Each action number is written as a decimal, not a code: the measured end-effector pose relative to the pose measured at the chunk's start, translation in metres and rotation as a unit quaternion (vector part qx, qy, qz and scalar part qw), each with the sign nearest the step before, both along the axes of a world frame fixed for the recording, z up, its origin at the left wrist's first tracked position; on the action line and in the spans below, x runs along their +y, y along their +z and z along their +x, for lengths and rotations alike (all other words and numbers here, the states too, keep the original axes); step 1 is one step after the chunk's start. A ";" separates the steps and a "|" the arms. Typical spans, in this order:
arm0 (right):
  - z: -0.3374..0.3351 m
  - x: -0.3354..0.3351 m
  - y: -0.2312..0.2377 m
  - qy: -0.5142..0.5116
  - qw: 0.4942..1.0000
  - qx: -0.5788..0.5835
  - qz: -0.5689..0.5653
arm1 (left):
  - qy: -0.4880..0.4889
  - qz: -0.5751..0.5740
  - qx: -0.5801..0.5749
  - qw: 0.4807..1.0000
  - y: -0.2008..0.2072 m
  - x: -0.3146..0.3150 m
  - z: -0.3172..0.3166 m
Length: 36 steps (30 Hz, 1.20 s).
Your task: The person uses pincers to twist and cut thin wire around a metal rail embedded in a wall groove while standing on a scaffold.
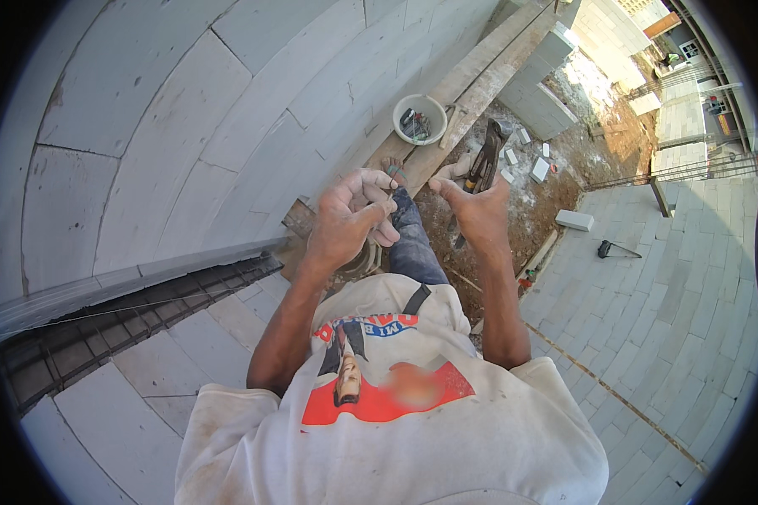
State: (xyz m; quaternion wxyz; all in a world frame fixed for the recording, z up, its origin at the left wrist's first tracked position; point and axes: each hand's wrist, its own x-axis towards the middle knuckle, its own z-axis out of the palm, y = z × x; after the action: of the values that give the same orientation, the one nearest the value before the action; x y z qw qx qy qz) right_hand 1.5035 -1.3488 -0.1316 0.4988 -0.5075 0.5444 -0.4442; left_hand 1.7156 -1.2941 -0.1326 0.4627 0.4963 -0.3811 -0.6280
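My left hand (355, 210) is raised in front of my body with its fingers curled and the thumb pressed in toward them. Whatever it pinches, if anything, is too small to make out. Opposite it, my right hand (478, 210) grips a hammer (490, 145), its dark metal head pointing up and away, a bit of yellow showing near the fingers. The right thumb and forefinger reach toward the left hand, with a gap between the two hands. Beyond them, a white bucket (440, 108) with several tools inside stands on wooden planks (488, 63).
A tall wall of pale blocks (185, 109) rises at left, above a dark channel with rebar (84, 328). Below right lies dirt ground (531, 210) with block scraps. Another block wall (665, 295) is at right, with a small black tool (605, 249) against it.
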 end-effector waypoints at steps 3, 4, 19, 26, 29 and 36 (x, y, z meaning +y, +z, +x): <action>0.000 0.001 0.006 0.013 0.997 -0.075 -0.006 | -0.011 -0.012 -0.013 1.000 -0.004 0.005 0.001; 0.001 0.002 0.008 0.014 0.997 -0.074 -0.005 | -0.010 -0.011 -0.012 1.000 -0.003 0.006 0.001; 0.037 -0.011 -0.021 0.010 0.956 -0.278 0.089 | -0.061 -0.072 0.075 0.993 -0.012 0.015 0.020; 0.027 0.017 -0.028 0.037 0.937 -0.328 0.112 | 0.091 -0.117 0.119 0.982 -0.021 0.011 0.027; 0.022 0.028 -0.019 0.065 0.946 -0.303 0.094 | 0.106 -0.107 0.074 0.986 -0.022 0.012 0.020; 0.011 0.027 -0.012 0.072 0.960 -0.269 0.037 | 0.119 -0.102 0.016 0.988 -0.007 0.017 0.007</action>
State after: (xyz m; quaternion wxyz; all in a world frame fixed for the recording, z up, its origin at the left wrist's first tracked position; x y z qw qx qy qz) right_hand 1.5141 -1.3221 -0.1431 0.6754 -0.3886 0.3685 -0.5070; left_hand 1.7226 -1.2771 -0.1401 0.5883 0.4783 -0.3744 -0.5338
